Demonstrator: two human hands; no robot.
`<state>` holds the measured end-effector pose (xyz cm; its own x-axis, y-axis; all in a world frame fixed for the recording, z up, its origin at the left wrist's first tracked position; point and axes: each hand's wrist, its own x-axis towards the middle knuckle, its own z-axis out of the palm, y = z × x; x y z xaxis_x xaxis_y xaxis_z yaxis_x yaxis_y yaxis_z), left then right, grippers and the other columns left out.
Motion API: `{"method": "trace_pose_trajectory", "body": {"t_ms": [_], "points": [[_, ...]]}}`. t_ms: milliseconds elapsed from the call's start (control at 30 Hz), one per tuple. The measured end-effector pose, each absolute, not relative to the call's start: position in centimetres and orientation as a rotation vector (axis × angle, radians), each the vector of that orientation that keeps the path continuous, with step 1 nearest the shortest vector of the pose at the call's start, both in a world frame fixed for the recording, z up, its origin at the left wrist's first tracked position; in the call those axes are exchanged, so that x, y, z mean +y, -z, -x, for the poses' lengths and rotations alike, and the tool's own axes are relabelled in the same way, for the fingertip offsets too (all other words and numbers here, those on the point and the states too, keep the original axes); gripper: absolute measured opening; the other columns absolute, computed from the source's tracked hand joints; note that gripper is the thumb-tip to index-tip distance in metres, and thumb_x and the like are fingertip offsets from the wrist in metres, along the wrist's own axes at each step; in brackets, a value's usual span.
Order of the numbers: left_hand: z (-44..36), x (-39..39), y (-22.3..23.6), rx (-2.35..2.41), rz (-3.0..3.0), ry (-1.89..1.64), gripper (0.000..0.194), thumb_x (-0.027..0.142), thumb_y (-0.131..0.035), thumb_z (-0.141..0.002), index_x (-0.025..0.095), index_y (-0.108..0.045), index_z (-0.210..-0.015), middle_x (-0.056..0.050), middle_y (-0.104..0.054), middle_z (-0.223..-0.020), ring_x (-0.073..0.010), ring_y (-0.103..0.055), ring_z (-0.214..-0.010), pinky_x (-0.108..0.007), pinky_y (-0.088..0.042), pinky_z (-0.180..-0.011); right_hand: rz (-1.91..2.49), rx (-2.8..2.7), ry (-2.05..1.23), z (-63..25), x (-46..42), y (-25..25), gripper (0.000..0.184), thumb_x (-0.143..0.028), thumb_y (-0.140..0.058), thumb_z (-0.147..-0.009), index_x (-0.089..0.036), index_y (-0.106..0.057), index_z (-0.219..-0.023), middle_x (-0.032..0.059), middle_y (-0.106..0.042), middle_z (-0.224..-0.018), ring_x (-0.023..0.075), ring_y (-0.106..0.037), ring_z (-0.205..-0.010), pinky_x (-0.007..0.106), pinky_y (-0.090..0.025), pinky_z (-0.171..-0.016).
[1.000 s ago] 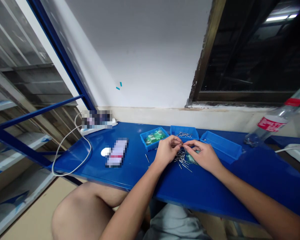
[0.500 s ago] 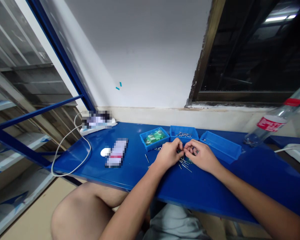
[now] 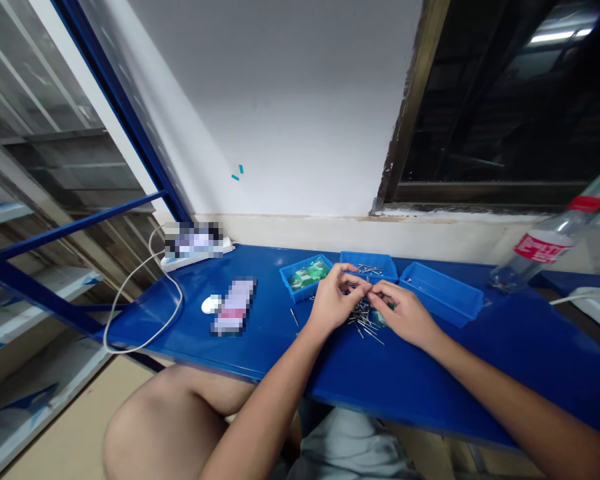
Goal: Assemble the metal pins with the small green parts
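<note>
At a blue workbench (image 3: 410,393), beside three blue plastic trays (image 3: 441,293), a person's left hand (image 3: 336,300) and right hand (image 3: 403,313) meet, fingertips pinched together just above a loose pile of metal pins (image 3: 365,320); whatever they grip is too small to tell.

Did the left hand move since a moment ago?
Yes: the left hand lifted, its fingertips now higher and closer to the middle blue tray, which stayed where it was.
</note>
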<state>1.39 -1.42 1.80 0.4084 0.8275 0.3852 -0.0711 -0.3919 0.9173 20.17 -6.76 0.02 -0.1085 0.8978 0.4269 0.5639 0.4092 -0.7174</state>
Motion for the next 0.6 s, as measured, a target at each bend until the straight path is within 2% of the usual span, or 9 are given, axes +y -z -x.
{"method": "trace_pose_trajectory", "body": {"t_ms": [167,267,367,500,600], "points": [[-1.3,-1.7,-2.0,0.65,-1.679,-1.093,0.045,0.023,-0.078,-0.091,0.019,-0.063,-0.133,-0.01,-0.082,-0.107,-0.0235,-0.079,-0.1,-0.038,-0.061,-0.095,1.26,-1.648,-0.528,-20.5,-6.3,0.4,0.027,-0.049,-0.067,-0.097,-0.023,-0.076,-0.096,0.0052,-0.076,-0.095,0.0209,-0.069,-0.08,0.032,-0.055,-0.073],[-1.3,-1.7,-2.1,0.64,-1.746,-1.093,0.043,0.021,-0.072,-0.095,0.02,-0.063,-0.137,-0.009,-0.082,-0.111,-0.0245,-0.078,-0.109,-0.042,-0.058,-0.104,1.284,-1.577,-0.545,-20.8,-6.1,0.7,0.031,-0.053,-0.071,-0.093,-0.023,-0.078,-0.094,0.007,-0.078,-0.098,0.0234,-0.071,-0.082,0.035,-0.056,-0.075],[-1.1,-1.6,-2.0,0.657,-1.823,-1.117,0.041,0.021,-0.063,-0.1,0.021,-0.06,-0.141,-0.009,-0.08,-0.119,-0.0235,-0.076,-0.113,-0.04,-0.059,-0.103,1.274,-1.486,-0.603,-20.8,-5.9,0.7,0.037,-0.059,-0.073,-0.091,-0.022,-0.077,-0.096,0.0091,-0.079,-0.099,0.0251,-0.073,-0.084,0.036,-0.058,-0.074],[-0.8,-1.2,-1.5,0.841,-2.1,-1.097,0.029,0.018,-0.059,-0.1,0.019,-0.067,-0.128,-0.01,-0.078,-0.123,-0.0247,-0.075,-0.112,-0.041,-0.059,-0.102,1.261,-1.372,-0.67,-21.1,-5.5,0.6,0.047,-0.065,-0.073,-0.089,-0.02,-0.076,-0.099,0.01,-0.079,-0.094,0.0244,-0.074,-0.082,0.035,-0.059,-0.076],[-0.7,-1.1,-1.2,0.868,-2.339,-1.029,0.021,0.021,-0.061,-0.099,0.018,-0.073,-0.115,-0.011,-0.077,-0.123,-0.0263,-0.071,-0.117,-0.043,-0.055,-0.107,1.331,-1.354,-0.648,-21.6,-5.2,0.4,0.052,-0.068,-0.072,-0.087,-0.017,-0.078,-0.098,0.0096,-0.079,-0.085,0.0225,-0.071,-0.071,0.032,-0.054,-0.063]]}}
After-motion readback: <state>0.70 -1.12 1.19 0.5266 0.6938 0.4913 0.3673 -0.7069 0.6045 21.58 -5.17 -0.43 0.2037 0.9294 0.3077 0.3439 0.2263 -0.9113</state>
